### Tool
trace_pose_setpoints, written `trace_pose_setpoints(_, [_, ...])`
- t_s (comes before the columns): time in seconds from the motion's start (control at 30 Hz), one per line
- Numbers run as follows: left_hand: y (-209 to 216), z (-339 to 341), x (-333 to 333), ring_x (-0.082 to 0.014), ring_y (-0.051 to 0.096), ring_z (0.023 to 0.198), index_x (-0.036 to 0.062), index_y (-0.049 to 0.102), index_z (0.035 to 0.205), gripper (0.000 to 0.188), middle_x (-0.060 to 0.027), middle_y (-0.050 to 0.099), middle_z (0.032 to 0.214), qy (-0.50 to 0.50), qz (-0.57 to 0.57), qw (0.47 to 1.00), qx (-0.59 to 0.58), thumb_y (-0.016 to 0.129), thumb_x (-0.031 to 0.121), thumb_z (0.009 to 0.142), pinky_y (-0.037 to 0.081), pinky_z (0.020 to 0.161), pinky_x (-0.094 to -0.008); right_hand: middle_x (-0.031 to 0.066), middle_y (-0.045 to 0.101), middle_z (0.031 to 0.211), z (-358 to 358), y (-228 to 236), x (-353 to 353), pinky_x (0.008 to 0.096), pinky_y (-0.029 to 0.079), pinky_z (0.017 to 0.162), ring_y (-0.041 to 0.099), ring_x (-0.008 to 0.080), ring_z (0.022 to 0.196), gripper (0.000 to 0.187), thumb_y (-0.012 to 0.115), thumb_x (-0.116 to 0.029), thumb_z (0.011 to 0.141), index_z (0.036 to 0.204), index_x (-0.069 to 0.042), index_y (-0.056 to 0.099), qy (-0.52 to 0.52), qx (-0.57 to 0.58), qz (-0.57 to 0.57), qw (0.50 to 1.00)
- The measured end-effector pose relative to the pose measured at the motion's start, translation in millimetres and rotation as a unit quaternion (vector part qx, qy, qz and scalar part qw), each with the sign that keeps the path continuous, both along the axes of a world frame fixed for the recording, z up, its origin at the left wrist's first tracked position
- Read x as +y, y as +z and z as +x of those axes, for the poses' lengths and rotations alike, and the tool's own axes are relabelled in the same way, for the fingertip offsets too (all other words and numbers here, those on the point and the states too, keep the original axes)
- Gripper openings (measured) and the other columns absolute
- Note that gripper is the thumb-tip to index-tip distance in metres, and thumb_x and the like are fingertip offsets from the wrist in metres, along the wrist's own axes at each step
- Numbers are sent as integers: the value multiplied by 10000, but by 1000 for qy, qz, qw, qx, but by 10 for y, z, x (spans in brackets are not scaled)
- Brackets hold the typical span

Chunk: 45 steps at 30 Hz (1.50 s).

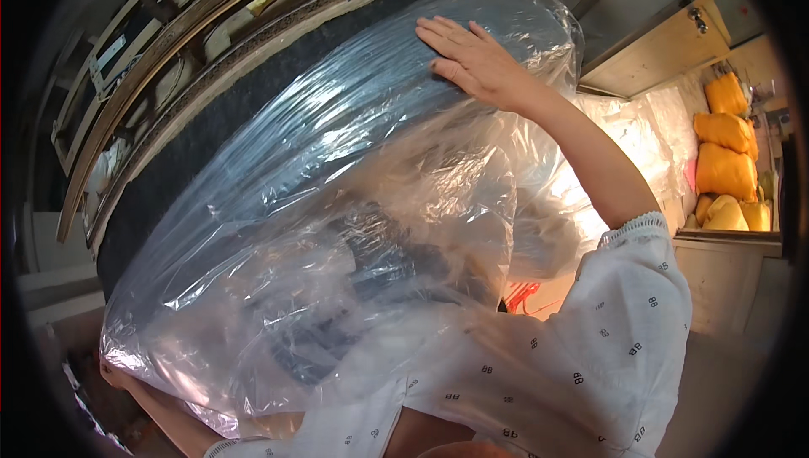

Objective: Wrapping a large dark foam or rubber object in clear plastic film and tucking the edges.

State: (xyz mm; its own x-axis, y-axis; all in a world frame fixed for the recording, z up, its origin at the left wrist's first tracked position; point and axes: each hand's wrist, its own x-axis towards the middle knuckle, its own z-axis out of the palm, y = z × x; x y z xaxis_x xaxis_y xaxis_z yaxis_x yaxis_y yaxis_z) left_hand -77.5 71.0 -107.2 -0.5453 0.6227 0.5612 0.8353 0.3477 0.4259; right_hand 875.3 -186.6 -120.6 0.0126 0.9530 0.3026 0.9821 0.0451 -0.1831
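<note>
A large sheet of clear plastic film [337, 129] spreads across a dark work surface [152, 171] and hangs down over my front. It is wrinkled and shiny, with long creases along its far part. My right hand [472, 62] lies flat on the film toward the far right, fingers stretched out, holding nothing. At the lower left my left hand [114, 376] grips the near left corner of the film; most of its fingers are hidden.
Beyond the work surface runs a long curved machine rail [160, 70] with metal parts. A yellow piece [263, 0] sits on it. More clear plastic [624, 146] is heaped at the right under a bright light. Orange bundles [726, 167] stand on a shelf, and a wooden panel [657, 49] is behind.
</note>
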Motion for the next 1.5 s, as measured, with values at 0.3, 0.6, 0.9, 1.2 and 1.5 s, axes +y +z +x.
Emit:
trace_pose_setpoints(0.3, [420,-55,-1176,-214,528,1007,12,487,1193,459,-116,536,1171,-198,84,920,-329,582,330,874,449,855,-321,86,560,1173,190,-66,328,379,432,865,531,274,1061,373,511,-291,877,1178,-70,520,27,10,111,993])
trace_pose_setpoints(0.6, [249,-583,-2000,-191,500,1071,31,510,1238,457,-83,529,1223,-209,-64,926,-307,547,328,892,418,888,-285,58,516,820,610,-41,965,293,420,740,504,163,791,192,608,-207,812,943,-67,596,63,192,52,978])
trace_pose_setpoints(0.9, [750,1291,-148,-205,528,1084,33,514,1186,309,-122,544,1166,-316,180,821,-441,436,190,932,445,888,-320,118,580,1061,1323,739,1114,288,428,836,549,204,969,410,531,-262,883,1174,25,495,-156,421,282,848])
trace_pose_setpoints(1.2, [-315,2350,972,-102,605,756,20,647,950,240,-37,658,809,-258,115,920,-270,615,220,821,453,702,-239,89,600,943,2084,-418,1054,273,409,823,542,167,887,361,538,-307,886,1036,21,556,-171,260,218,925])
trace_pose_setpoints(1.5, [-274,2522,1449,-122,591,736,50,683,883,248,-22,657,784,-258,92,924,-268,664,260,752,446,706,-255,71,593,915,2316,-409,1227,265,404,796,526,155,841,318,549,-275,887,993,24,576,-210,206,194,936])
